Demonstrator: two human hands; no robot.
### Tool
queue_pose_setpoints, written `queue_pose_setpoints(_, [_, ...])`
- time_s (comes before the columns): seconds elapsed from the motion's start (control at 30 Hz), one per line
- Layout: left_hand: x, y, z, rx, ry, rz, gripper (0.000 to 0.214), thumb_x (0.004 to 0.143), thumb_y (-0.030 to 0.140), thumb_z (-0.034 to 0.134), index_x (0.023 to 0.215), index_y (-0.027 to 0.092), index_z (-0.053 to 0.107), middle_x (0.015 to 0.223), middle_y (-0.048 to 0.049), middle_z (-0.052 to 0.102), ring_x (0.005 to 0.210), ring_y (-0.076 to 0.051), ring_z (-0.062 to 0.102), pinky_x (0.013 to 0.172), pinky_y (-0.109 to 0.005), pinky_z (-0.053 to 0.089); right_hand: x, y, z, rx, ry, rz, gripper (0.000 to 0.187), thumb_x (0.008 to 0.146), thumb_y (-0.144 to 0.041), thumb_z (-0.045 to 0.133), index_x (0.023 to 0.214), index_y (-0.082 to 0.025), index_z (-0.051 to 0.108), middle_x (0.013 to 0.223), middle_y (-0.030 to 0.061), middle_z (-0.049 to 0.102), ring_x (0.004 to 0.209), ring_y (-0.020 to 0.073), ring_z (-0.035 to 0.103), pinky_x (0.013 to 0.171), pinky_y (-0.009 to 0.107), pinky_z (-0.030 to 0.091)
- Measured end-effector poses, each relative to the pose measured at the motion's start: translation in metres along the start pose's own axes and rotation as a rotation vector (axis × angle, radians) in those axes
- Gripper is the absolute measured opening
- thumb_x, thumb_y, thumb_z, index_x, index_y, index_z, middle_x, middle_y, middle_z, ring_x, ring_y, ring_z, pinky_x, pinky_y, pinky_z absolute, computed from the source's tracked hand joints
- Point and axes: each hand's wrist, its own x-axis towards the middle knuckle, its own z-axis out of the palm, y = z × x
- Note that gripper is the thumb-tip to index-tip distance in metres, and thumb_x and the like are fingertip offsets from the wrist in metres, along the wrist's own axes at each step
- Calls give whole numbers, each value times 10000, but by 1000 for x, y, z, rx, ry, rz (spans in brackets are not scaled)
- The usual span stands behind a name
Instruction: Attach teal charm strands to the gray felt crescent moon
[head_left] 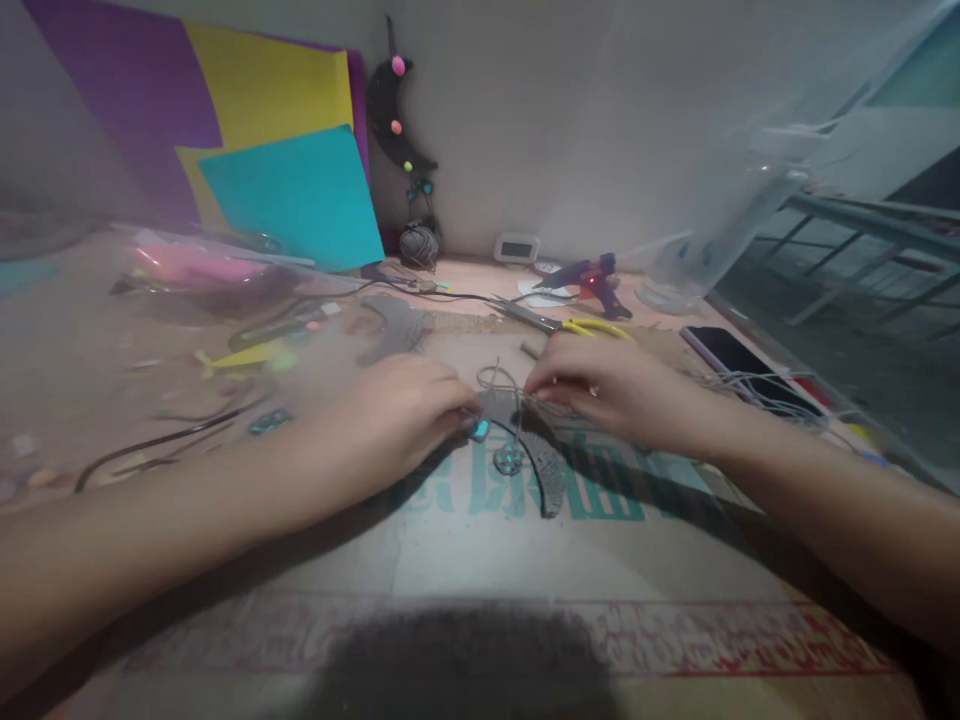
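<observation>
My left hand [409, 405] is closed in a pinch at a small turquoise piece [478, 430]. Opposite it, my right hand [592, 385] pinches thin grey cord [499, 375], which loops up between both hands. Under the fingers lies a dark grey crescent [551, 475], its upper end partly hidden by the cord. A small round grey ornament with turquoise spots [508, 459] hangs or lies along the crescent's inner side; which one I cannot tell.
Yellow-handled scissors [592, 327] and a glue gun [589, 283] lie beyond my right hand. A phone [742, 368] with loose cord is at right. Another grey crescent [394, 325] lies farther back. A decorated crescent [386, 110] hangs on the wall beside coloured sheets [292, 200].
</observation>
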Motion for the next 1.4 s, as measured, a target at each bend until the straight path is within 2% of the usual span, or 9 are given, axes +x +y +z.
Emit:
queue_pose_setpoints(0.17, [-1, 2, 10, 16, 15, 48, 248, 976, 345, 533, 1033, 182, 712, 953, -73, 698, 902, -239, 620, 796, -363, 456, -13, 8, 17, 34, -136, -54, 236, 974, -207, 544, 1136, -205, 716, 1059, 83, 617, 928, 184, 605, 818, 312, 469])
queue_pose_setpoints(0.4, [-1, 11, 10, -85, 14, -16, 281, 989, 351, 504, 1079, 174, 702, 1054, -89, 705, 1004, -246, 628, 896, -384, 458, -10, 12, 24, 168, -128, -34, 125, 964, -179, 535, 906, -186, 646, 1089, 82, 555, 984, 177, 570, 888, 329, 468])
queue_pose_setpoints(0.53, [4, 17, 13, -317, 23, -107, 357, 960, 468, 541, 1146, 200, 686, 1130, -77, 726, 1058, -248, 636, 917, -368, 461, -7, -10, 22, 219, -45, 25, 95, 958, -153, 503, 931, -188, 587, 992, 72, 638, 899, 174, 597, 801, 306, 472])
queue_pose_setpoints(0.63, [7, 18, 18, -556, -62, -211, 344, 953, 495, 530, 996, 212, 720, 985, -40, 759, 930, -217, 671, 831, -334, 488, -4, -21, 22, 222, -32, 114, 89, 942, -158, 515, 944, -191, 597, 882, 39, 671, 773, 157, 603, 693, 273, 450])
queue_pose_setpoints(0.83, [5, 15, 18, -862, -147, -352, 350, 922, 499, 561, 899, 183, 709, 895, -69, 766, 803, -205, 686, 695, -313, 517, -1, -6, -2, 245, -130, 170, 155, 916, -287, 596, 1013, -212, 692, 823, 7, 697, 701, 140, 593, 620, 249, 417])
queue_pose_setpoints(1.0, [3, 11, 5, -729, -235, -266, 337, 918, 482, 566, 920, 195, 743, 932, -63, 771, 847, -207, 690, 734, -307, 519, -3, 8, -19, 130, -132, 235, 176, 898, -359, 627, 836, -237, 736, 774, -7, 693, 696, 138, 594, 623, 257, 398])
queue_pose_setpoints(1.1, [3, 5, -10, -488, -97, -179, 290, 939, 407, 536, 1016, 229, 752, 1027, -39, 771, 942, -206, 683, 824, -308, 500, -2, 3, -14, 165, -84, 124, 188, 925, -353, 600, 863, -219, 717, 824, 13, 688, 753, 151, 604, 682, 269, 424])
queue_pose_setpoints(1.23, [1, -3, -25, -192, 18, -209, 290, 934, 429, 527, 1015, 272, 758, 1009, -14, 778, 897, -212, 684, 755, -300, 482, 0, -3, -6, 182, -44, 49, 146, 932, -303, 592, 880, -214, 694, 828, 21, 670, 760, 157, 586, 699, 279, 426])
queue_pose_setpoints(1.4, [5, 6, -8, -411, 23, -217, 345, 923, 426, 550, 1171, 247, 710, 1156, -33, 753, 1032, -232, 677, 900, -333, 501, 4, -10, -1, 194, 16, 31, 146, 913, -325, 635, 858, -204, 694, 765, 11, 647, 695, 147, 539, 644, 277, 380])
